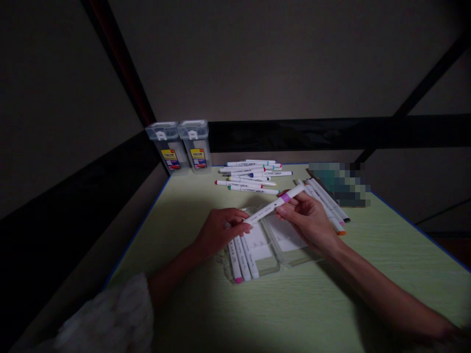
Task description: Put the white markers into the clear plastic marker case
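Over the pale green table (206,314), both hands are holding one white marker (274,206) with a purple band near its upper end. Left hand (221,233) is pinching the lower tip end between fingertips; right hand (307,218) is closing thumb and fingers around the upper part, just below the purple band. Marker is slanting up to the right, hanging above an open clear plastic case (274,247) lying flat on the table. Three markers (243,260) are already lying side by side in the left half of the case, one showing a pink end; the right half is showing only a white insert. Loose pile of markers (252,176) is sitting farther back, well apart from the hands; another small group (327,203) is lying just behind the right hand. Two upright clear boxes (184,147) are standing at the far left corner. Judging from this: loading the case is under way, early on. Next move is probably calling for lowering the held marker in beside the three, parallel, without rolling them. A blurred patch is hiding something at far right.
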`<state>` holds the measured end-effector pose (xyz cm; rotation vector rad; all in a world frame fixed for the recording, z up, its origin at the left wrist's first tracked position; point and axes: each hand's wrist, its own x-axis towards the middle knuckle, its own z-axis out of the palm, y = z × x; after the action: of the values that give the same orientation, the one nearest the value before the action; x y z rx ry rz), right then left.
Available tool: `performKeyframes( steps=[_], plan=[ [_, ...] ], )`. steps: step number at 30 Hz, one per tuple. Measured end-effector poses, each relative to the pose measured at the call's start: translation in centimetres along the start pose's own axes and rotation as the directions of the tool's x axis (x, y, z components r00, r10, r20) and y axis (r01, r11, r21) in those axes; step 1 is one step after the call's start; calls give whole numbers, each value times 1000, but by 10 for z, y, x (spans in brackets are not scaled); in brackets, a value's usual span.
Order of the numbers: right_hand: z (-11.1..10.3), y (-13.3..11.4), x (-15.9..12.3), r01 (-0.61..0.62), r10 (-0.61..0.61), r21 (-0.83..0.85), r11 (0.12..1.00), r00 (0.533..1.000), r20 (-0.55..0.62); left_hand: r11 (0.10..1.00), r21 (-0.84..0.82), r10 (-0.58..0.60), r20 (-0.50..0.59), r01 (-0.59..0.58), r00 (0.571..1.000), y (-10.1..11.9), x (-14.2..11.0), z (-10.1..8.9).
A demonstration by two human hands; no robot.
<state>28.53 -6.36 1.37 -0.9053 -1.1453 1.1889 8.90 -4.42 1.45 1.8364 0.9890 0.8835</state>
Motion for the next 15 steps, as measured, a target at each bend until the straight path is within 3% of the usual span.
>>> performKeyframes(
  steps=[5, 15],
  plan=[
    [3, 2, -2, -3, 0, 56, 998, 999, 47, 999, 40, -9, 2, 9, 1000, 2, -2, 1],
    [8, 0, -6, -74, 73, 16, 997, 996, 58, 996, 56, 68, 36, -70, 997, 8, -6, 3]
  ],
)
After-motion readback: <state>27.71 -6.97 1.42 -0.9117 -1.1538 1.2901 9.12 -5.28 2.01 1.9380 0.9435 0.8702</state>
